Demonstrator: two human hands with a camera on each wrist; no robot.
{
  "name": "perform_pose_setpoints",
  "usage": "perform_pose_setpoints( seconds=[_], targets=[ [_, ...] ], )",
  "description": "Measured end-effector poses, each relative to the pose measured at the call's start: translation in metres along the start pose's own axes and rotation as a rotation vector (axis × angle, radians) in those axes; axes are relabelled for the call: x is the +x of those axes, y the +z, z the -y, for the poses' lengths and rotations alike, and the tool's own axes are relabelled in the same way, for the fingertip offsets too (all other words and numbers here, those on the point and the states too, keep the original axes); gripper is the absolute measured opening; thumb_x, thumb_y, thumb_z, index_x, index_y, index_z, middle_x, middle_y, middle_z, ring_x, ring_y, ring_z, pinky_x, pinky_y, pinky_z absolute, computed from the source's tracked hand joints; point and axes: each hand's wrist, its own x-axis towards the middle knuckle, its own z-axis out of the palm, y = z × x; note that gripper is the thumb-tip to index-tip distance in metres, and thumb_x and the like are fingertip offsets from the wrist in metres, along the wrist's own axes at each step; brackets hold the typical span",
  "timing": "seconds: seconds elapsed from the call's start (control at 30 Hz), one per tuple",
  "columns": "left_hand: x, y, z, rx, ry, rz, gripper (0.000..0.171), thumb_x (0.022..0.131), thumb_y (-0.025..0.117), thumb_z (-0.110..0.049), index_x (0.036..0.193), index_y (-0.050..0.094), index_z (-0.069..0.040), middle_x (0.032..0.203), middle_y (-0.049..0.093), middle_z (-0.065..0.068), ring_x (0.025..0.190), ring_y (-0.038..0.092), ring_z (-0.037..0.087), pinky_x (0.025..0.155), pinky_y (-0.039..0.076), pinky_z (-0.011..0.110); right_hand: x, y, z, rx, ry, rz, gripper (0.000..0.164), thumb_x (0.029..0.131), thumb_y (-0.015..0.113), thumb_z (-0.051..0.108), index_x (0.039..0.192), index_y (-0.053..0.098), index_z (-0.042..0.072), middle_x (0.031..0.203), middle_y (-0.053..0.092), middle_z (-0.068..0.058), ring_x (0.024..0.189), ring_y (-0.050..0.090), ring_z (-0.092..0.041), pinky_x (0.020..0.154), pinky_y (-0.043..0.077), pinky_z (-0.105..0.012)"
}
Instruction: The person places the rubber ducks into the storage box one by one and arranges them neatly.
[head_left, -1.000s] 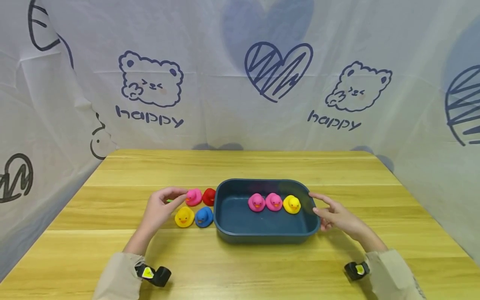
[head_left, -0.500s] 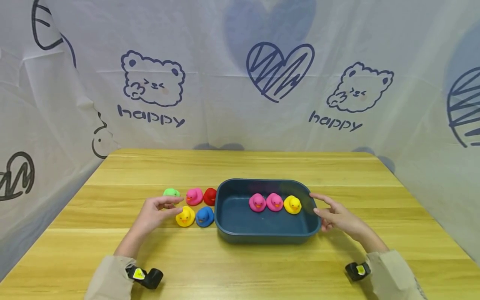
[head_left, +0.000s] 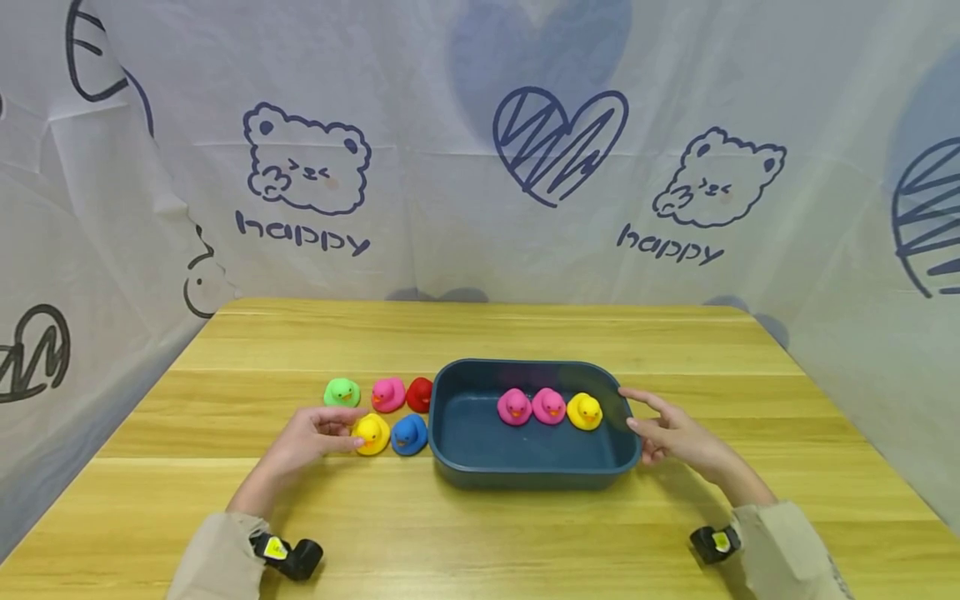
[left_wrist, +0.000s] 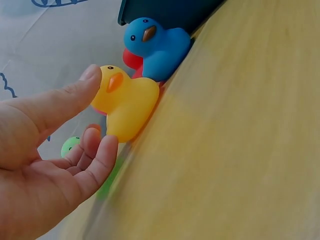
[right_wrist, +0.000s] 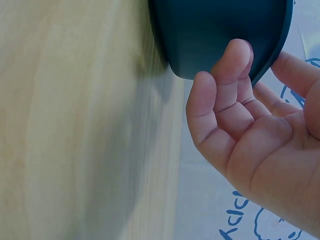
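Observation:
In the head view a yellow rubber duck (head_left: 372,433) sits on the wooden table, left of a dark blue tub (head_left: 532,481). My left hand (head_left: 311,437) is at its left side, thumb and fingers spread around that edge; the left wrist view has the thumb by the duck's head (left_wrist: 111,82) and the fingertips (left_wrist: 108,145) at its lower edge. Firm contact is unclear. My right hand (head_left: 678,433) touches the tub's right rim with index finger and thumb. The other fingers bend loosely beside the outer wall in the right wrist view.
Near the yellow duck sit green (head_left: 342,393), pink (head_left: 387,394), red (head_left: 420,394) and blue (head_left: 409,434) ducks. Inside the tub, two pink ducks (head_left: 514,407) and another yellow duck (head_left: 584,411) stand in a row. A printed cloth (head_left: 450,242) hangs behind the table.
My left hand has moved from the pink duck down and left to the yellow one, uncovering the green duck. The right hand stays at the tub's rim.

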Motion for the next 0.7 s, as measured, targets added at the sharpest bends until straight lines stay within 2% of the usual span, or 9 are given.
perform_pose_setpoints(
  seconds=[0.17,0.43,0.7],
  targets=[
    [0.0007,0.0009,-0.0001,-0.017,-0.027,0.007,0.047,0.073,0.072,-0.006,0.114,0.055,0.010,0.091,0.059,0.008,0.076,0.048,0.017,0.065,0.042,0.023,-0.0003,0.0000,-0.0005,-0.008,-0.003,-0.002,0.060,0.094,0.045,0.018,0.140,0.012,-0.003,0.061,0.050,-0.007,0.053,0.055,-0.020,0.052,0.046,-0.029],
    [0.0028,0.0042,-0.0019,0.011,-0.070,-0.012,0.044,0.074,0.071,-0.007,0.113,0.056,0.009,0.087,0.059,0.007,0.075,0.047,0.017,0.062,0.042,0.023,0.0004,-0.0009,-0.0016,-0.017,0.011,-0.008,0.060,0.094,0.046,0.020,0.140,0.013,-0.002,0.060,0.052,-0.007,0.054,0.055,-0.020,0.053,0.046,-0.029],
    [0.0034,0.0051,-0.0032,0.018,-0.081,-0.035,0.041,0.074,0.072,-0.007,0.109,0.059,0.009,0.087,0.062,0.009,0.076,0.051,0.015,0.062,0.045,0.023,-0.0004,-0.0007,0.0003,-0.025,0.013,-0.007,0.060,0.094,0.046,0.020,0.140,0.013,-0.002,0.060,0.051,-0.007,0.054,0.055,-0.022,0.054,0.046,-0.030]
  ],
)
